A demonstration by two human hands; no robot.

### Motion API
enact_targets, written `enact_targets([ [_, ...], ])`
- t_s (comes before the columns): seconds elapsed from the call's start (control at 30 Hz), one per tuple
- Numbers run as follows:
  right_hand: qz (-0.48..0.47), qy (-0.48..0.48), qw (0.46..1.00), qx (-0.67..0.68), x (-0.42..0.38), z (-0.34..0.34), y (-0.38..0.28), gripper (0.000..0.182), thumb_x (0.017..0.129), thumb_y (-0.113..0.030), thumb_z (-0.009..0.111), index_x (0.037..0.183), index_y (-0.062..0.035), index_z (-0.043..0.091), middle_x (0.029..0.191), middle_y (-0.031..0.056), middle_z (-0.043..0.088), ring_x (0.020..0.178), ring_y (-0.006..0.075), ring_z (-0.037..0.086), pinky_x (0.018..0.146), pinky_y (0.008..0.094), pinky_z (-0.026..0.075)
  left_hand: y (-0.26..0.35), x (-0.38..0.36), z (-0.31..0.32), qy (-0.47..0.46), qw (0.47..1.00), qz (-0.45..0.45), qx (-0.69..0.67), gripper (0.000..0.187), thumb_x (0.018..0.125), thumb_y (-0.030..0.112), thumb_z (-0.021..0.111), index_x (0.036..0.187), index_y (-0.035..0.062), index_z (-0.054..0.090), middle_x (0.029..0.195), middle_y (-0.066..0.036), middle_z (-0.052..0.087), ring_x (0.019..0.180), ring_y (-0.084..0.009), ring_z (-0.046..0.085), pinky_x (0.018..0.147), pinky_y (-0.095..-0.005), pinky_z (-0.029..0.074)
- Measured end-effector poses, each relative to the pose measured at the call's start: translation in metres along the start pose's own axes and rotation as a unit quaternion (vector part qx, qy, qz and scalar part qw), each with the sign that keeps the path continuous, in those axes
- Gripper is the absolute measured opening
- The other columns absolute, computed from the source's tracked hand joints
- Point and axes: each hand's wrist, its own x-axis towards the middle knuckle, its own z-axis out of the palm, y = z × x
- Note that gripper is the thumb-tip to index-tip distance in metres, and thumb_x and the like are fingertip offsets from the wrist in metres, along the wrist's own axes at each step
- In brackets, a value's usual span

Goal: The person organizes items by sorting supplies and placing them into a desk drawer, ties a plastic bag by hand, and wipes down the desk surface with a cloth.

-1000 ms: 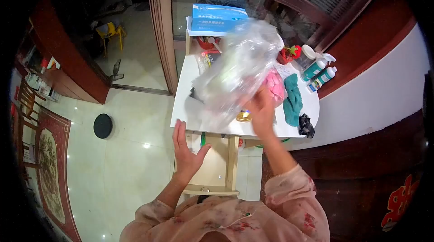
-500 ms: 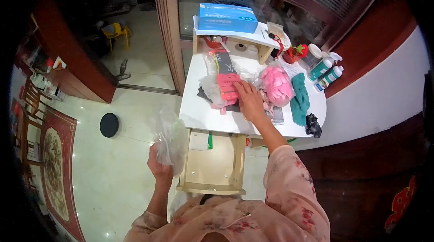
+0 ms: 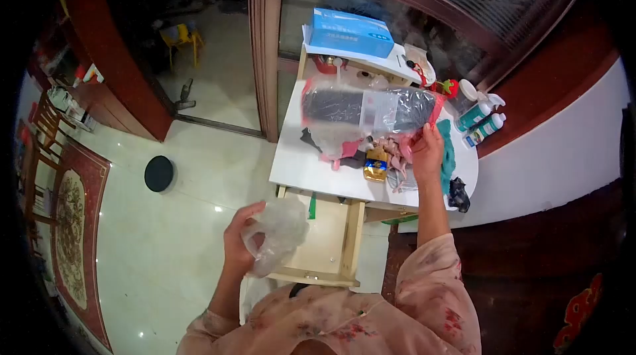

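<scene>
My left hand (image 3: pixel 238 241) is closed on a crumpled clear plastic bag (image 3: pixel 283 232), held over the left side of an open drawer (image 3: pixel 354 239). My right hand (image 3: pixel 429 151) pinches the right end of a long clear-wrapped package (image 3: pixel 331 108). Dark folded material, a pale label and a reddish edge show on this package, raised over the white table (image 3: pixel 291 173). Below it lie a gold-and-blue packet (image 3: pixel 375 165), pink cloth pieces (image 3: pixel 349 149) and some dark cloth. The package hides what lies behind it.
A blue box (image 3: pixel 351 31) stands on the raised shelf at the back. Spray bottles (image 3: pixel 476 116), a teal cloth (image 3: pixel 446 156) and a black plastic bundle (image 3: pixel 458 194) line the right side. A round black object (image 3: pixel 159 173) is on the floor.
My right hand has lifted the wrapped package and moved right with it; the gold packet now shows. My left hand has brought the clear bag right, partly over the drawer.
</scene>
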Motion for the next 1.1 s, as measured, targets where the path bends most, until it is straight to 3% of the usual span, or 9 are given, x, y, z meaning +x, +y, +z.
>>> enact_targets([
  [0.07, 0.067, -0.073, 0.995, -0.021, 0.000, -0.034, 0.007, 0.018, 0.096, -0.016, 0.051, 0.106, -0.0037, 0.059, 0.092, 0.0062, 0.065, 0.084, 0.0150, 0.063, 0.072, 0.0305, 0.051, 0.022, 0.012, 0.005, -0.025, 0.988, -0.091, -0.119, 0.068, 0.067, -0.003, 0.066, 0.133, 0.0066, 0.050, 0.139, -0.009, 0.046, 0.112, -0.0158, 0.054, 0.091, -0.0318, 0.045],
  [0.17, 0.207, -0.161, 0.956, -0.131, -0.031, -0.036, 0.014, 0.017, 0.094, -0.016, 0.050, 0.101, -0.0028, 0.059, 0.085, 0.0059, 0.064, 0.072, 0.0161, 0.062, 0.061, 0.0296, 0.050, 0.006, 0.016, 0.003, -0.224, 0.954, -0.103, -0.172, 0.074, 0.071, 0.013, 0.074, 0.138, 0.0060, 0.044, 0.129, -0.007, 0.052, 0.097, -0.0145, 0.057, 0.085, -0.0302, 0.048],
  [0.3, 0.405, -0.185, 0.864, -0.236, -0.072, -0.051, 0.058, 0.018, 0.093, -0.017, 0.050, 0.095, -0.0007, 0.059, 0.078, 0.0083, 0.064, 0.056, 0.0173, 0.059, 0.046, 0.0311, 0.048, -0.026, 0.012, 0.003, -0.505, 0.823, -0.220, -0.139, 0.073, 0.070, 0.032, 0.078, 0.132, 0.0043, 0.052, 0.117, -0.003, 0.056, 0.099, -0.0133, 0.053, 0.089, -0.0297, 0.044],
  [0.33, 0.444, -0.184, 0.844, -0.239, -0.083, -0.060, 0.074, 0.019, 0.093, -0.017, 0.050, 0.094, 0.0000, 0.059, 0.077, 0.0091, 0.064, 0.052, 0.0175, 0.059, 0.043, 0.0314, 0.048, -0.024, 0.012, 0.004, -0.515, 0.819, -0.221, -0.128, 0.069, 0.070, 0.041, 0.075, 0.125, 0.0030, 0.058, 0.117, -0.005, 0.059, 0.103, -0.0156, 0.054, 0.094, -0.0320, 0.042],
  [0.53, 0.538, -0.185, 0.747, -0.344, -0.144, -0.077, 0.137, 0.020, 0.091, -0.015, 0.049, 0.100, 0.0014, 0.057, 0.071, 0.0129, 0.065, 0.048, 0.0185, 0.059, 0.045, 0.0335, 0.053, -0.061, 0.021, -0.017, -0.527, 0.754, -0.363, -0.148, 0.058, 0.069, 0.027, 0.070, 0.121, 0.0031, 0.062, 0.122, -0.011, 0.061, 0.113, -0.0205, 0.054, 0.100, -0.0331, 0.040],
  [0.6, 0.385, -0.261, 0.747, -0.475, -0.151, -0.075, 0.150, 0.027, 0.091, -0.012, 0.049, 0.113, 0.0027, 0.052, 0.086, 0.0166, 0.066, 0.059, 0.0200, 0.063, 0.053, 0.0334, 0.055, -0.069, 0.022, -0.017, -0.515, 0.759, -0.373, -0.142, 0.054, 0.067, 0.018, 0.066, 0.119, 0.0029, 0.063, 0.119, -0.010, 0.062, 0.110, -0.0206, 0.056, 0.099, -0.0320, 0.041],
  [0.77, 0.145, -0.086, 0.868, -0.467, -0.179, -0.081, 0.181, 0.054, 0.089, -0.002, 0.051, 0.140, -0.0027, 0.032, 0.127, 0.0234, 0.050, 0.099, 0.0253, 0.063, 0.078, 0.0315, 0.053, -0.033, 0.029, 0.016, -0.348, 0.829, -0.419, -0.127, 0.038, 0.065, 0.010, 0.064, 0.102, 0.0028, 0.070, 0.104, -0.005, 0.068, 0.098, -0.0174, 0.061, 0.085, -0.0288, 0.047],
  [0.83, 0.158, -0.080, 0.889, -0.422, -0.191, -0.082, 0.180, 0.064, 0.088, 0.002, 0.051, 0.145, -0.0072, 0.025, 0.138, 0.0225, 0.041, 0.112, 0.0270, 0.058, 0.085, 0.0305, 0.050, -0.171, 0.024, 0.019, -0.385, 0.808, -0.442, -0.064, 0.019, 0.066, 0.014, 0.067, 0.083, 0.0048, 0.071, 0.080, -0.001, 0.065, 0.075, -0.0112, 0.058, 0.065, -0.0275, 0.045],
  [1.1, 0.072, -0.336, 0.720, -0.603, -0.206, -0.039, 0.176, 0.059, 0.084, -0.007, 0.059, 0.140, -0.0105, 0.040, 0.148, 0.0170, 0.033, 0.133, 0.0392, 0.035, 0.109, 0.0458, 0.032, -0.155, 0.029, 0.090, -0.544, 0.763, -0.348, 0.020, 0.024, 0.065, 0.013, 0.066, 0.087, 0.0028, 0.068, 0.085, -0.004, 0.065, 0.072, -0.0149, 0.059, 0.059, -0.0297, 0.046],
])
